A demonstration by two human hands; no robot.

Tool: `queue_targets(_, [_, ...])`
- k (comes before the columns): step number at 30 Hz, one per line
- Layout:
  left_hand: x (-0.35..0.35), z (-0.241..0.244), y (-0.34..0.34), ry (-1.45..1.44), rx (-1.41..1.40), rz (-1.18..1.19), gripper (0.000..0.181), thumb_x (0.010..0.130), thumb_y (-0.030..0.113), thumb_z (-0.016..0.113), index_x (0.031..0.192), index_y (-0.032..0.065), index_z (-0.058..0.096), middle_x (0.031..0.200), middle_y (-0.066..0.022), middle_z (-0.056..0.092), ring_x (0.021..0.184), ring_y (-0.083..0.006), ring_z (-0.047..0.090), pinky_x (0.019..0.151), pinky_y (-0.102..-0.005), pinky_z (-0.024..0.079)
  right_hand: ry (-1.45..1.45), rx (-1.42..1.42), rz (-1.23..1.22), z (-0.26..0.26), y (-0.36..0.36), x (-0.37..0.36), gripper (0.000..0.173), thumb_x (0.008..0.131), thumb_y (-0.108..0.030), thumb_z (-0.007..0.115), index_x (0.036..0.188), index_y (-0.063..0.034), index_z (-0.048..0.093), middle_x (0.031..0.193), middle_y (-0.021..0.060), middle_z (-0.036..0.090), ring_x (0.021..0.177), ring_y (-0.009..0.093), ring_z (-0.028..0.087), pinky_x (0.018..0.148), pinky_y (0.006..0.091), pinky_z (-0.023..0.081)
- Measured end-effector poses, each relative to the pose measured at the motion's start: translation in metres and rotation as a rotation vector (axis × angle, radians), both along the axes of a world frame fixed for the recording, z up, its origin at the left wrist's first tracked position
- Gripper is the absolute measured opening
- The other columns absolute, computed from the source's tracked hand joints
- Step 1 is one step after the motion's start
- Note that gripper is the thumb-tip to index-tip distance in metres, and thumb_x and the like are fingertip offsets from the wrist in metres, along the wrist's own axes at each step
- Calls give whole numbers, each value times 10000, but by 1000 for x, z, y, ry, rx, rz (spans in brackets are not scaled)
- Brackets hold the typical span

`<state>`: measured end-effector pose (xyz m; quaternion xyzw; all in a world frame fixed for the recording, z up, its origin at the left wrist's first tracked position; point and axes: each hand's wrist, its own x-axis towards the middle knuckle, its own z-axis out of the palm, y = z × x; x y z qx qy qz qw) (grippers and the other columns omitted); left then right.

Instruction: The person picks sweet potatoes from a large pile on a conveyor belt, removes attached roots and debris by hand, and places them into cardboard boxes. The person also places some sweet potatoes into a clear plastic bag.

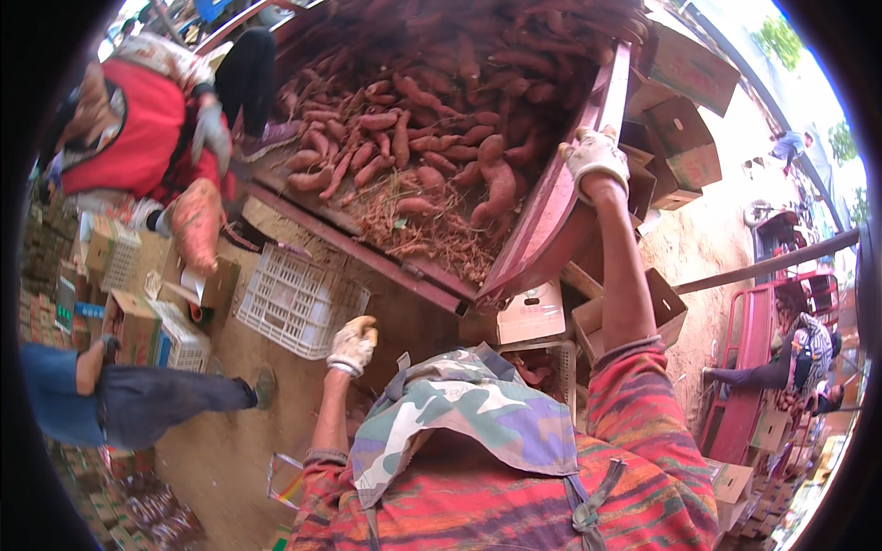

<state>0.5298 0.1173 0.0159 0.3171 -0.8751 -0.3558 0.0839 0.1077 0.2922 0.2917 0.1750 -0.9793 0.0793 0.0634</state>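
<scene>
My right hand (595, 160), in a dirty white glove, grips the top of the red metal side panel (544, 213) of a cargo bed. Sweet potatoes (427, 110) are heaped in the bed, with loose roots and stalks (413, 231) near its open edge. My left hand (353, 346), gloved too, hangs in front of me with its fingers curled; no object shows in it. Close beyond it, a white plastic crate (296, 299) rests on the dirt ground. Camouflage cloth (462, 406) covers part of my chest.
At left, a person in a red vest (148, 131) sits by the bed near a large sweet potato (196, 224). Another person (138, 399) stands below. Cardboard boxes (682, 138) flank the panel; a crate (565, 375) holding sweet potatoes sits beside me. A red cart (747, 358) stands far right.
</scene>
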Motion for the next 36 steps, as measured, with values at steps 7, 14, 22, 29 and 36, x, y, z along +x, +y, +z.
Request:
queue_targets(7, [-205,12,15,-100,289,-370,348,848,258,623,1137,68,660,1098,-152,680,1039,-295,640,918,-370,497,13,-58,-6,9,-3,12,392,859,-389,644,1160,-139,642,1193,205,611,1087,432,572,904,496,491])
queue_targets(14, [-335,-28,19,-71,274,-203,474,794,252,687,1214,54,592,1132,-194,652,1095,-344,610,954,-404,473,30,-57,-28,10,-10,11,440,845,-360,667,1190,-88,643,1360,251,488,1099,434,557,945,472,464])
queue_targets(22, [-405,-66,22,-160,27,-319,719,708,341,764,1327,81,504,1255,-199,576,1172,-379,555,973,-430,465,82,-35,10,2,-8,1,407,813,-304,688,1160,-101,626,1426,216,414,1117,432,516,946,483,455])
queue_targets(29, [-444,-84,-1,-263,306,-504,572,678,359,767,1158,88,614,1103,-214,648,1052,-366,620,888,-437,502,52,-96,-19,-2,-12,-5,435,758,-206,748,1163,-88,643,1422,218,426,1179,415,507,976,461,442])
queue_targets(36, [-457,-14,-84,-363,1009,-603,446,775,207,749,1143,15,585,902,-75,655,835,-183,641,687,-297,532,60,-39,-77,2,-18,-4,429,729,-169,767,1135,-85,659,1434,203,423,1193,406,507,994,452,435])
